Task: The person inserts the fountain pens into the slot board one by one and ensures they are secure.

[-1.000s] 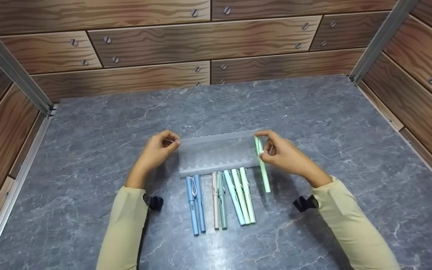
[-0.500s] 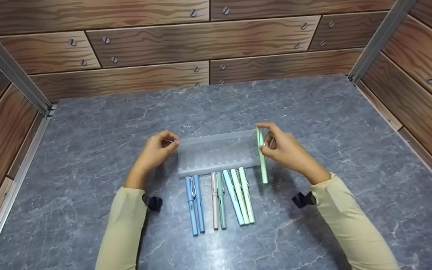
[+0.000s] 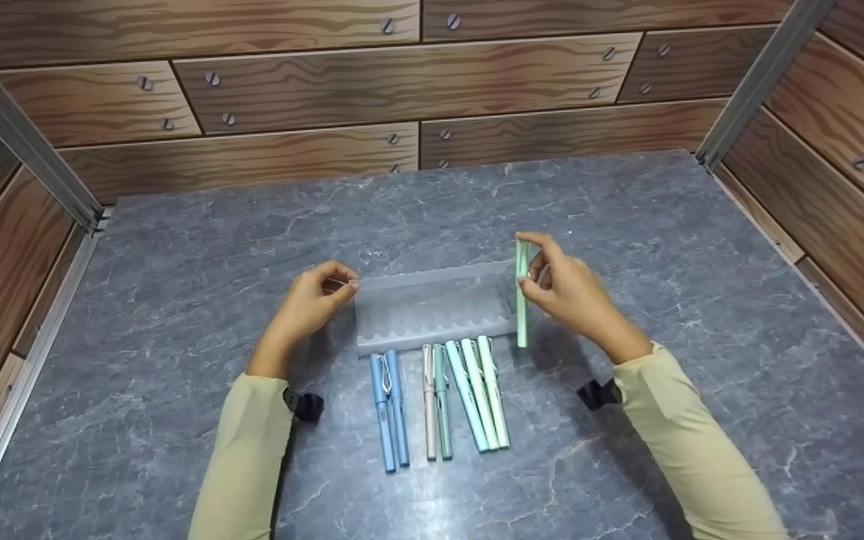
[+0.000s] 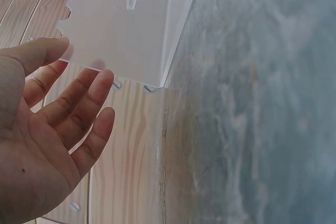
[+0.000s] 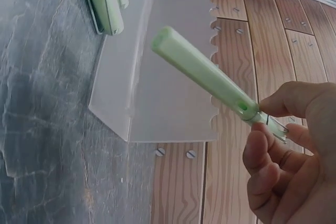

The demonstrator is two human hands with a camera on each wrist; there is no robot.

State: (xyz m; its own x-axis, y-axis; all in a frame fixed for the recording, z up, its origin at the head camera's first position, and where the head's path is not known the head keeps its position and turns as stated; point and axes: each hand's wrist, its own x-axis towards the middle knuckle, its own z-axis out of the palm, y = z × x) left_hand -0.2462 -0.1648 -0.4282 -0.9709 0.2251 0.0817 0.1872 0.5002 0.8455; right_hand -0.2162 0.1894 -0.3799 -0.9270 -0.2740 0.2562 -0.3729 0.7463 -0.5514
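A frosted clear plastic pen stand (image 3: 432,304) with notched edges stands mid-table. My left hand (image 3: 319,298) pinches its left edge between thumb and fingers; the left wrist view shows the fingertips at the notched side of the stand (image 4: 113,30). Beside the stand's right end, my right hand (image 3: 573,289) holds a light green pen (image 3: 522,315) raised above the table, its long axis pointing toward and away from me. In the right wrist view, thumb and fingers grip the pen (image 5: 202,74) around its metal clip end, and the plain end points past the stand's notched edge.
In front of the stand lie two blue pens (image 3: 387,412), a silver-grey pen (image 3: 430,405), a dark green pen (image 3: 443,405), and three mint and light green pens (image 3: 481,397). Wood-patterned walls (image 3: 402,82) with metal corner posts (image 3: 758,82) enclose the grey marbled table (image 3: 252,240).
My right hand has carried the light green pen away from me, up along the stand's right end, turning it straighter. The left hand and the stand have stayed in place.
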